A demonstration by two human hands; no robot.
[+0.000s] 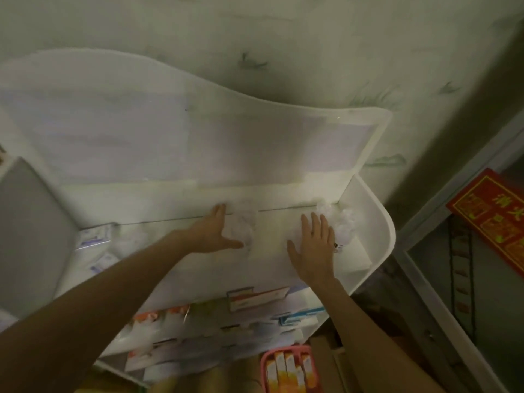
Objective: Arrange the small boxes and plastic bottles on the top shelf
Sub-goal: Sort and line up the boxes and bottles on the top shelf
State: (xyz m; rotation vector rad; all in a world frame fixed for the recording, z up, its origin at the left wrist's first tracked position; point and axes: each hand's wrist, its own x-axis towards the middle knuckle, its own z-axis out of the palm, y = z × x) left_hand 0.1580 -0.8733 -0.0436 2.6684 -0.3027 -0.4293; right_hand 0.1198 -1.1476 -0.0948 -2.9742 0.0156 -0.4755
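Bottles of pale plastic, blurred and washed out by glare, are sitting on the top shelf, one cluster in the middle and another crinkly-looking cluster toward the right end near the side wall; exact shapes are too smeared to make out. The left hand is reaching in with fingers straight and thumb spread wide, the edge of the palm lying against the middle cluster, gripping nothing. The right hand is lying flat with fingers extended, just beside the right cluster, also holding nothing. A small white box is resting at the right end of the same shelf, near the right hand. These items are probably light and thin-walled, likely tipping or skidding on the smooth white board if nudged high up, so pushing low with flat palms or pinching each body around its middle seems safest. Squeezing hard could dent them. Small cartons are crowding the lower shelf, and a pink basket of packets is standing below.
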